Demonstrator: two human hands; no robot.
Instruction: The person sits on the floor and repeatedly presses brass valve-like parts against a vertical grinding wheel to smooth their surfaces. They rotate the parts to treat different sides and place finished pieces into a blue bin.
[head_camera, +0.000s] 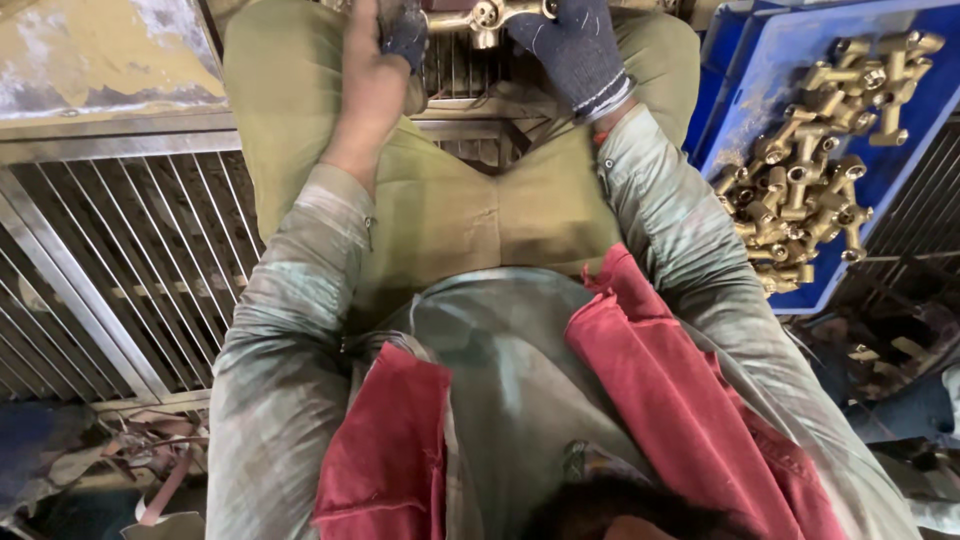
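Observation:
At the top edge, both my hands hold one brass pipe fitting (487, 17) above my knees. My left hand (385, 45) wears a dark glove over its fingers only and grips the fitting's left end. My right hand (577, 45), in a dark knitted glove, grips its right end. Much of the fitting and my fingertips are cut off by the frame's top. My olive trousers (450, 200) and stained grey sleeves fill the middle.
A blue plastic crate (770, 70) at the right holds several brass fittings (815, 170). A metal grating (130, 260) spans the left side and runs under my legs. Red cloth (650, 370) hangs over my torso. Clutter lies at the lower corners.

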